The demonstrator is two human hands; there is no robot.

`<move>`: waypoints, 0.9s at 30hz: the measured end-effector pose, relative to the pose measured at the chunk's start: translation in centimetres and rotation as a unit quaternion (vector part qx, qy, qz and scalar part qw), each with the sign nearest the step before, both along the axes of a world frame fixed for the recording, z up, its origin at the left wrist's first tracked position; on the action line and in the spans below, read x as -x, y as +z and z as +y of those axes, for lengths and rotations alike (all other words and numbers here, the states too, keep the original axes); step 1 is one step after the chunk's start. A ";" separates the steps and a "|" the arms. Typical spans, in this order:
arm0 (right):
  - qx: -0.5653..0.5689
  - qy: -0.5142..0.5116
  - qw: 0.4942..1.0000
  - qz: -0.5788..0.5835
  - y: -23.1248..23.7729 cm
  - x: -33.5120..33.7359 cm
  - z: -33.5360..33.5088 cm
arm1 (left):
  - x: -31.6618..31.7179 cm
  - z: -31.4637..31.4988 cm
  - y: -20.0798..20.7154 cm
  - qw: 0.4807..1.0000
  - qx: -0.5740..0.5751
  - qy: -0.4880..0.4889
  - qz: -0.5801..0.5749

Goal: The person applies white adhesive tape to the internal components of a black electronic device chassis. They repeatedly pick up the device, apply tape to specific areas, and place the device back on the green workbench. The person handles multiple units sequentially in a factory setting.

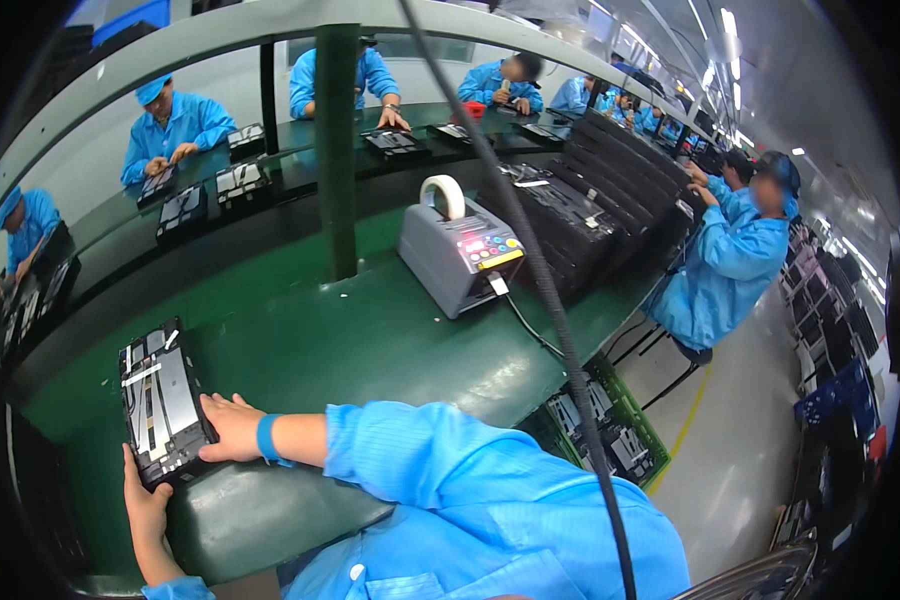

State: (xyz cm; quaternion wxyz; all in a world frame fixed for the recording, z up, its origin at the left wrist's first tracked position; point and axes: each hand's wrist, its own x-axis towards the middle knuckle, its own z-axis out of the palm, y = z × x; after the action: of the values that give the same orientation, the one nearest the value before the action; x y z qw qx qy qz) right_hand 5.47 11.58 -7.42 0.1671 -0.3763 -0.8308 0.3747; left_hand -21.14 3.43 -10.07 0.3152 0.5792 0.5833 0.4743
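Note:
On the green bench at my left lies an opened tablet-like device (177,388) in a thick black tray or stack. Silver plates, white strips and small circuit parts show on its top. My left hand (146,505) cups the near left corner, one finger along the side and the thumb at the near edge. My right hand (234,428), with a blue band at its wrist, presses against the right edge, fingers and thumb resting along it. Some fingertips are hidden by the device's edge. A grey tape dispenser (460,250) with a white roll stands farther off to the right.
Black trays (620,190) are stacked high beyond the dispenser. A green post (337,160) rises from the bench; a dark cable (540,250) hangs across the view. A green crate (630,420) of devices sits below the bench's right side. Several co-workers in blue line the far conveyor (300,190).

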 end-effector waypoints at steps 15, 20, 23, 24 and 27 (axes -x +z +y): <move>-0.193 -0.484 0.742 0.421 8.9 -39.1 -13.2 | -26.5 -0.8 16.7 0.802 -0.037 -0.583 0.129; -0.104 -0.664 0.630 0.389 0.6 -55.3 -11.0 | -42.5 2.0 11.9 0.711 0.153 -0.684 -0.056; -0.068 -0.652 0.627 0.421 -1.4 -58.2 -7.8 | -50.9 3.7 9.3 0.696 0.298 -0.623 -0.197; -0.055 -0.645 0.626 0.434 -1.5 -59.1 -6.8 | -53.1 4.0 9.5 0.701 0.305 -0.608 -0.213; -0.119 -0.720 0.629 0.269 -3.5 -62.3 -4.6 | -58.7 5.5 7.6 0.763 0.305 -0.521 -0.232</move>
State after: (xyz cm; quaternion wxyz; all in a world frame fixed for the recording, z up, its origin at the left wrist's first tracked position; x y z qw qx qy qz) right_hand 67.73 7.00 -10.89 0.6430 -0.7140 -0.2509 0.1176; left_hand 37.55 8.91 -2.42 0.7996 0.5393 0.2145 0.1543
